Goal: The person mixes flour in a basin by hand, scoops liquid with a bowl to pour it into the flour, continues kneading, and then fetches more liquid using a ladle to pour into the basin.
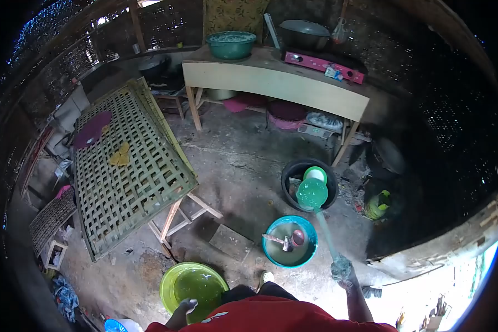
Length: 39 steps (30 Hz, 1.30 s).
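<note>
My right hand [344,278] is closed around the end of a long-handled green dipper [312,193]. The dipper's bowl is over a black tub [287,186], partly covering a green-rimmed white container [316,174] inside. At the near edge of a yellow-green basin [169,283] holding some liquid is my left hand [188,307]. Its fingers look whitish and bent; whether they grip the rim is unclear. Between my hands stands a turquoise basin [314,250] of cloudy liquid, with a pinkish cup [298,238] and a pale-handled tool [276,240] in it.
A slatted rack [133,182] on wooden legs fills the left side, with a purple round piece [93,130] on top. Ahead, a table [276,83] carries a green basin [231,45] and a pink stove [325,67]. A flat block [232,242] lies on the floor.
</note>
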Available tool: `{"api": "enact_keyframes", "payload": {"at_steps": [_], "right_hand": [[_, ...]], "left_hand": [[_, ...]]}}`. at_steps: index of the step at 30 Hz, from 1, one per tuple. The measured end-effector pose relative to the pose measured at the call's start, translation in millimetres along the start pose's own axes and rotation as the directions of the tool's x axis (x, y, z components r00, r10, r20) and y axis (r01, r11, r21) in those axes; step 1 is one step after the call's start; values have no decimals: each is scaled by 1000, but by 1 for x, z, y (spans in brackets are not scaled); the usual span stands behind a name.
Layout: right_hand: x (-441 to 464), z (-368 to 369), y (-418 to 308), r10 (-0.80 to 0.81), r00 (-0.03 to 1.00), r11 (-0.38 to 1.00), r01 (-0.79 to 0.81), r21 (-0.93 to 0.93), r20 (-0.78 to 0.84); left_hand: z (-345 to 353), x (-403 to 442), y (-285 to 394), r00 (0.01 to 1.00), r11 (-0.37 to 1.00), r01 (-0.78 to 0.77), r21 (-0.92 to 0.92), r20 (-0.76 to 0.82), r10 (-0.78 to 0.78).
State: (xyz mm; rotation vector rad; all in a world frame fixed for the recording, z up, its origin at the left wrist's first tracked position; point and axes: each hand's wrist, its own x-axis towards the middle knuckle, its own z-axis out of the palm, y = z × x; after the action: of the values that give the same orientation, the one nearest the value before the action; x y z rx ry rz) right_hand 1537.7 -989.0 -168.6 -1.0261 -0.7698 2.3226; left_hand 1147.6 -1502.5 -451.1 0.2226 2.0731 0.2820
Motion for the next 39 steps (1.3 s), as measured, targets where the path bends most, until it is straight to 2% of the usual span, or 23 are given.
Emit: {"api": "enact_keyframes", "payload": {"at_steps": [4,6,7,9,11,12,13,15,16,17,19,20,23,24,25,27,29,30,31,33,34,37,39], "right_hand": [[71,4,-47,40,998,999,-41,18,48],[108,4,-64,59,996,998,-60,16,69],[128,5,-72,66,994,997,-68,22,85],[166,16,-92,64,992,997,-68,26,112],[197,30,-101,85,980,986,-108,126,177],[211,36,-102,87,981,985,-111,135,174],[231,44,-105,73,979,984,-102,148,189],[271,65,-119,21,975,984,-60,167,222],[284,83,-128,11,991,991,-30,133,137],[301,105,-140,-14,989,992,-5,129,145],[324,142,-158,-78,996,997,79,-27,31],[342,152,-172,-29,979,990,0,144,200],[390,186,-210,-30,979,987,-3,163,203],[401,205,-227,33,994,984,-51,170,105],[410,225,-244,-19,994,997,11,74,112],[447,242,-275,35,977,975,-79,210,208],[477,281,-313,14,958,998,-29,49,288],[484,310,-331,-18,976,999,27,-37,216],[502,321,-348,2,976,999,7,-38,217],[557,325,-382,13,939,992,-55,114,344],[569,352,-399,-137,967,978,166,-124,213],[622,420,-450,-186,974,906,220,-361,127],[693,424,-509,-43,941,950,143,-279,337]], "left_hand": [[-10,24,77,989,969,-115,-219,-119,90],[-22,29,107,996,995,-77,-59,-53,74],[-31,32,121,998,992,-56,116,13,55],[-41,34,150,997,994,-76,84,24,74],[-55,43,166,993,992,-113,49,-41,115],[-67,55,180,991,981,-128,143,47,122],[-82,63,197,969,907,-242,344,126,211],[-116,50,231,984,985,-171,8,45,170],[-122,68,232,965,965,-255,65,-45,258],[-129,79,234,964,965,-257,45,-52,260],[-151,93,245,971,972,-237,2,-27,236],[-161,102,252,972,972,-234,-11,-20,233],[-182,129,267,975,974,-222,-38,-13,221],[-191,138,274,974,973,-224,-47,-18,224],[-197,147,281,974,972,-228,-53,-21,227],[-211,170,301,970,968,-242,-70,-33,240],[-226,195,335,965,961,-263,-85,-44,260],[-233,208,353,960,956,-280,-89,-57,276],[-241,221,373,953,949,-300,-94,-69,295],[-255,245,416,940,934,-339,-111,-87,331],[-261,255,438,933,927,-356,-116,-95,346],[-281,291,513,914,905,-401,-141,-124,385],[-294,318,567,905,893,-419,-161,-147,399]]}}
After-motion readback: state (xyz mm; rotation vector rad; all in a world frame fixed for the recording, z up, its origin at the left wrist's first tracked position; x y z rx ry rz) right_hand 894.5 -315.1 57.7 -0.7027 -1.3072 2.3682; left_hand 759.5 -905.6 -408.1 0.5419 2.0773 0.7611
